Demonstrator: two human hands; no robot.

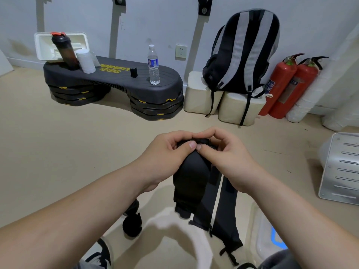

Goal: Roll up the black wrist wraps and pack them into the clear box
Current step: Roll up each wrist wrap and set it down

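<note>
The wrist wrap [191, 175] below the left hand [167, 152] is matt cloth; the panel [342, 167] right of the right hand [227, 155] is shiny metal.

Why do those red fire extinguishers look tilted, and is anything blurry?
Head view: the wide-angle lens bends things near the edges, likely tilting the fire extinguishers; the left hand and right hand pinching the black wrist wrap look sharp; the shoe at the bottom edge is softer; lighting is even, shadows soft.

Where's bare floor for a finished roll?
Bare floor from the left hand up to the step platform; smaller patch between right hand and slotted metal panel. Both hands pinch the wrist wrap. Crowded by the wall: backpack, fire extinguishers.
</note>
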